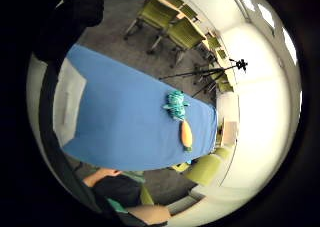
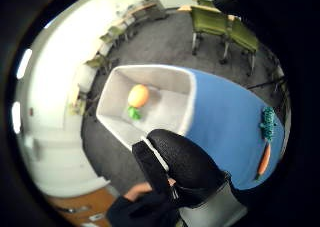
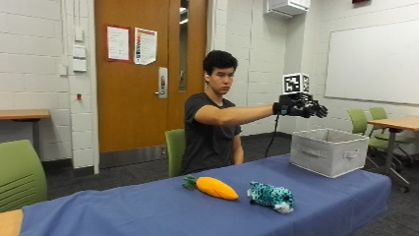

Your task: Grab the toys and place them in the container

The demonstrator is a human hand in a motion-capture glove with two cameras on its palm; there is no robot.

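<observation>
An orange plush carrot and a teal spotted plush animal lie side by side on the blue tablecloth, near its front edge. A grey fabric container stands at the table's right end. My gloved right hand hovers high above the container on an outstretched arm, fingers spread and holding nothing. The thumb side palm view looks down into the container, where a round orange toy with a green tuft lies on the bottom. The carrot and the teal animal show far along the cloth.
Green chairs stand at the left and behind the person. More green chairs and a wooden table are at the right. A tripod stands on the carpet beyond the table's end.
</observation>
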